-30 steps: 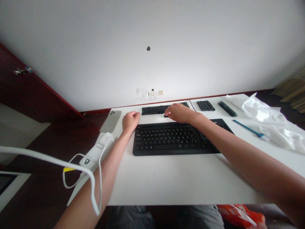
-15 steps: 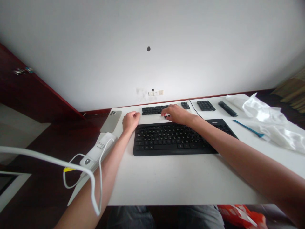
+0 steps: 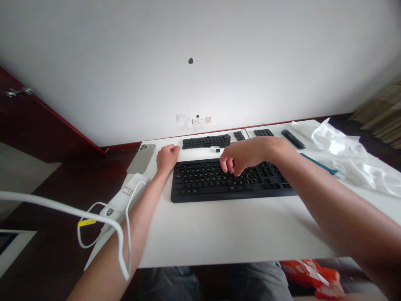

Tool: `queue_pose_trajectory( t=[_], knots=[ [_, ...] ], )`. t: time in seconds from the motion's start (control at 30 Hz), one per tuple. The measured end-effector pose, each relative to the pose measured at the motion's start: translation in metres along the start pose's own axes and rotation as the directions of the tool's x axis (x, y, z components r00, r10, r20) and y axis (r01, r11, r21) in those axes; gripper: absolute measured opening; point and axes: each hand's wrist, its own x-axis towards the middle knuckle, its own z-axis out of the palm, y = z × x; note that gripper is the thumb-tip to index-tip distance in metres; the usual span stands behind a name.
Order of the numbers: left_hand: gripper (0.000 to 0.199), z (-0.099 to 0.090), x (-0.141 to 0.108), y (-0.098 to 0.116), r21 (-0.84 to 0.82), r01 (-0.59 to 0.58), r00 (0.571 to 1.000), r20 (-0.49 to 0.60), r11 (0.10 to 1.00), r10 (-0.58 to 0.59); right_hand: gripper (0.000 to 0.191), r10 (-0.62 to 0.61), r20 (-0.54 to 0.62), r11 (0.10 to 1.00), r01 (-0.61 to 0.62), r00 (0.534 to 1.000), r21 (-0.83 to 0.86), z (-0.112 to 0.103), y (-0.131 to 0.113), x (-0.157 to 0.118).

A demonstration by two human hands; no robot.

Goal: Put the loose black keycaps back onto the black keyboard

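A black keyboard (image 3: 213, 190) lies on the white table, with letter keys in rows and dark gaps in its right part. Over its middle is my right hand (image 3: 242, 156), fingers curled down and pinched close to the keys; what they hold, if anything, is hidden. Past the keyboard's left back corner rests my left hand (image 3: 168, 158), closed in a loose fist, with nothing visible in it. Behind the keyboard, loose black keycaps (image 3: 205, 142) stand grouped in rows. One single keycap (image 3: 217, 150) sits apart in front of them.
At the left are a phone (image 3: 141, 159) and a white power strip (image 3: 120, 196) with a looping white cable (image 3: 62, 205). At the right lie a blue tool (image 3: 319, 164), a black wrapped bundle (image 3: 293, 139) and crumpled white plastic (image 3: 341, 142). Smaller keycap groups (image 3: 239, 136) stand farther back.
My right hand has come back from the keycap rows to above the keyboard's middle, uncovering the single keycap. The left fist stays put. The view has shifted slightly.
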Motion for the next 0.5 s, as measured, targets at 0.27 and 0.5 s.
queue_pose_trajectory(
  t=[0.27,0.5],
  knots=[
    [0.038,0.0,-0.001,-0.001,-0.003,-0.014,1.0,-0.019,1.0,0.014,0.046,0.156,0.16,0.986,-0.145,0.975,-0.083,0.004,-0.022,0.002],
    [0.038,0.003,0.0,-0.003,-0.012,-0.024,0.999,-0.025,1.0,0.023,0.047,0.184,0.095,0.968,-0.164,0.978,-0.188,0.014,-0.031,0.004]
  ],
)
